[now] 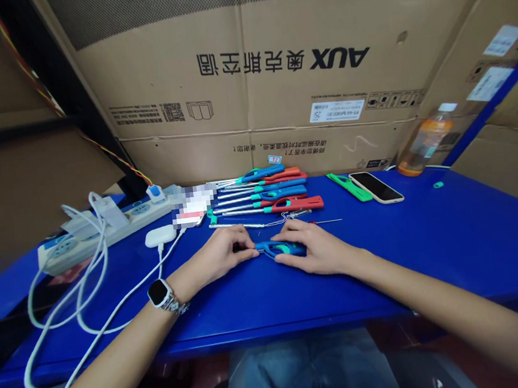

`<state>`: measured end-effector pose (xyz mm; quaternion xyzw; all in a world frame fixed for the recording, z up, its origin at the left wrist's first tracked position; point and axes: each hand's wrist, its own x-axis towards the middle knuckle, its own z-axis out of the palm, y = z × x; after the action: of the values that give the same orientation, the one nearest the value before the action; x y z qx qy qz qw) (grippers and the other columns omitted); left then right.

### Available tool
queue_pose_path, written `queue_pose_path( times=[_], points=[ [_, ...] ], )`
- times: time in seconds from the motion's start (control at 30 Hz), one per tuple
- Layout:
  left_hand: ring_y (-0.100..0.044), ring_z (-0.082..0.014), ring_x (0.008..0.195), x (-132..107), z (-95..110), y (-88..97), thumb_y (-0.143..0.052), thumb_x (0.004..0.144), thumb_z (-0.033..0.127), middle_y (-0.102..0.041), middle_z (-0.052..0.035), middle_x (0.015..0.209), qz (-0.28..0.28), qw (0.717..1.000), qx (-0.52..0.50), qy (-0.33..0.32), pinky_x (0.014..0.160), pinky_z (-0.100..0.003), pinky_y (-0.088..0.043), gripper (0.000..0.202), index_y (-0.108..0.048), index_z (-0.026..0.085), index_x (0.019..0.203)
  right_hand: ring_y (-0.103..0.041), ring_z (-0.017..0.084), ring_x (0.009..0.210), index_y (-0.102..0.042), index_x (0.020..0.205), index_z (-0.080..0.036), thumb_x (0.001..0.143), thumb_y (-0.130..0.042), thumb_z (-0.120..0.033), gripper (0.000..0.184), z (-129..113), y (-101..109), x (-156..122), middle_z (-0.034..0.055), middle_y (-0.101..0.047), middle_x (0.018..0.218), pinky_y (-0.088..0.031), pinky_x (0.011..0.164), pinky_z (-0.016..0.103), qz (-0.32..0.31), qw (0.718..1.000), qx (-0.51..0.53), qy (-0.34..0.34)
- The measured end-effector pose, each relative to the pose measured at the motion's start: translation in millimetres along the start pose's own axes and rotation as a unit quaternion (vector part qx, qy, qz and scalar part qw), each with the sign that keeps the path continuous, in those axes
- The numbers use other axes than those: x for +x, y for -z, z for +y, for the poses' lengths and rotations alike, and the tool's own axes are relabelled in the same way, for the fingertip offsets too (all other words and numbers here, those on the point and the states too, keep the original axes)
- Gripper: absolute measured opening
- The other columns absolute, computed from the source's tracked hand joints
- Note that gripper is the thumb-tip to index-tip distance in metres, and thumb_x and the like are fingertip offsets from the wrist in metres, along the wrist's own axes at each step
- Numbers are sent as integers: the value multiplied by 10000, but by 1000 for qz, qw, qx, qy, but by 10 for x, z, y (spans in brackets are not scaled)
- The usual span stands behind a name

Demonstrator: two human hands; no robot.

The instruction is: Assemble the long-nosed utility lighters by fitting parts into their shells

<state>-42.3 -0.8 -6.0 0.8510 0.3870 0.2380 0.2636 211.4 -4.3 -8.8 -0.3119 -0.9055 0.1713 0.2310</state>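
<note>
A blue lighter body with a teal trigger lies low over the table, between my two hands. My right hand is wrapped round its thick handle end. At its narrow front end, the fingertips of my left hand are pinched together on the tip; any small part inside that pinch is hidden. Just beyond my hands lies a loose metal lighter tube with thin wires, near a small screwdriver. Several long-nosed lighters with blue and red handles lie in a stack behind these.
On the left, a white power strip and looping white cables spread over the blue table. A white charging case sits near a phone. Green lighter shells, another phone and an orange drink bottle stand right, before cardboard.
</note>
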Motion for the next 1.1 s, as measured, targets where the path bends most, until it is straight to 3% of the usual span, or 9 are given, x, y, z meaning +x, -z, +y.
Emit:
queue_pose_path(
  times=[0.2, 0.43, 0.67, 0.97, 1.1],
  points=[
    [-612, -170, 745, 5, -10, -6, -672, 843, 319, -661, -40, 818, 4, 999, -23, 27, 709, -284, -478, 175, -700, 158, 778, -593, 201, 925, -663, 1233, -173, 920, -592, -453, 426, -6, -11, 3, 92, -597, 1025, -518, 850, 352, -1, 999, -36, 12],
    [-618, -165, 677, -4, 32, 0, -715, 802, 337, -690, -36, 762, 7, 995, -53, 87, 634, -265, -484, 198, -674, 144, 788, -580, 193, 868, -659, 1256, -208, 927, -566, -487, 441, -31, 25, 1, 88, -570, 1015, -518, 808, 349, -26, 997, -70, 6],
    [-592, -159, 757, -15, 89, -24, -626, 894, 365, -649, -46, 879, 20, 999, 26, -21, 712, -276, -467, 216, -699, 164, 914, -568, 197, 862, -662, 1250, -224, 927, -552, -512, 447, -36, 42, 11, 83, -556, 1001, -500, 779, 339, -47, 995, -88, -5],
    [-606, -175, 779, 81, 121, 33, -633, 880, 307, -657, -42, 836, -38, 998, 53, 3, 723, -281, -469, 164, -685, 163, 822, -588, 222, 922, -654, 1238, -257, 910, -540, -578, 473, -53, 43, 31, 78, -580, 1040, -476, 792, 362, -62, 993, -97, -40],
    [-605, -189, 821, 47, 102, 44, -617, 891, 342, -661, -50, 882, -20, 998, 64, -3, 750, -300, -475, 182, -655, 166, 865, -602, 275, 1029, -633, 1194, -219, 831, -638, -603, 529, -85, 31, 54, 95, -621, 1094, -480, 813, 393, -48, 991, -90, -89]
  ],
)
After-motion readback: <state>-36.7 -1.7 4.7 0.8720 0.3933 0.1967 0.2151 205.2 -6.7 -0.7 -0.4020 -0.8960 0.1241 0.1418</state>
